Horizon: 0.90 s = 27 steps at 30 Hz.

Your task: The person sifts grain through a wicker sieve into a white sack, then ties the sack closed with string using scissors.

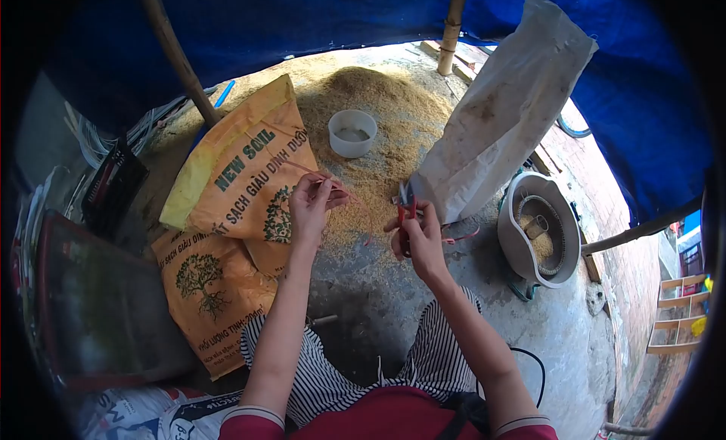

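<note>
Between the fingers of my left hand (311, 204) is a thin pink string (352, 198), with loose ends trailing out on both sides. My right hand (420, 234) is closed around red-handled scissors (407, 207), whose blades point up and away from me. More pink string (463, 237) shows to the right of my right hand. Just left of my left hand stands an orange "NEW SOIL" sack (246, 167). A tall whitish sack (503, 111) rises beyond my right hand.
A grain-like heap (367, 88) lies ahead, with a white tub (352, 133) on it. A grey basin (522, 239) is at right, a second orange sack (212, 296) at left. Bamboo poles (175, 50) stand before a blue tarp (340, 16).
</note>
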{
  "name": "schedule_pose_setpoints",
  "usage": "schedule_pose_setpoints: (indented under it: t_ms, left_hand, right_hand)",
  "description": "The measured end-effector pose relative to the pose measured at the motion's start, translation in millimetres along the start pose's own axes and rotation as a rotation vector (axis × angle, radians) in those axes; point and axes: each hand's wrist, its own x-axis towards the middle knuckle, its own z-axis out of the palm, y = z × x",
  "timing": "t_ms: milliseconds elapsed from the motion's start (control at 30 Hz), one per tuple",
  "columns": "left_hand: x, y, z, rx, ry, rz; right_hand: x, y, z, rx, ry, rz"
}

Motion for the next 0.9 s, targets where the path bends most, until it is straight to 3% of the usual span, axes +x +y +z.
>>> schedule_pose_setpoints:
  t_ms: [100,200,367,467,500,600,767,833,900]
  left_hand:
    - [0.0,2.0,-1.4,0.012,0.023,0.049]
    - [-0.2,0.5,-0.1,-0.004,-0.008,0.056]
    - [-6.6,5.9,9.6,-0.089,-0.197,-0.062]
    - [-5.9,-0.1,11.7,-0.163,-0.309,-0.107]
    - [-5.0,-0.5,9.8,-0.212,-0.347,-0.108]
    - [-2.4,1.0,1.9,-0.297,-0.275,-0.136]
    - [3.4,2.3,-5.7,-0.216,-0.23,-0.053]
    - [4.9,5.0,-9.0,-0.161,-0.228,-0.026]
    - [7.6,10.3,-13.0,-0.219,-0.157,-0.035]
  right_hand:
    - [-10.4,6.1,6.5,0.025,-0.048,0.115]
    - [-11.4,22.0,17.5,-0.466,0.021,-0.192]
    - [1.5,16.4,27.5,-0.452,0.141,-0.301]
    - [8.5,20.1,21.1,-0.46,-0.035,-0.001]
    - [7.8,22.1,20.2,-0.461,-0.038,-0.001]
    - [5.3,29.7,12.1,-0.367,-0.022,-0.008]
    - [7.4,29.4,0.1,-0.489,0.156,-0.214]
    - [11.6,30.7,-6.8,-0.511,0.151,-0.178]
    - [16.6,33.6,-14.7,-0.618,0.262,-0.322]
